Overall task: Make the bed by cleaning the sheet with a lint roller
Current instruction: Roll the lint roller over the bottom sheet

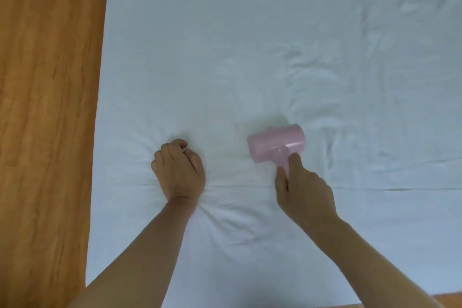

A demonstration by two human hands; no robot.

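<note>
Gripping the handle of a pink lint roller [276,142] with curled fingers, the right hand [303,190] holds its drum on the white sheet [275,45]; the left hand [178,170], fingers curled in a fist, presses the wrinkled sheet beside the wooden floor [47,120].

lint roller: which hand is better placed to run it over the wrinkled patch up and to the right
Right. The right hand already grips the pink lint roller by its handle, drum down on the white sheet, just below those wrinkles. The left hand is fisted, pressing the sheet farther left, probably bracing.
</note>
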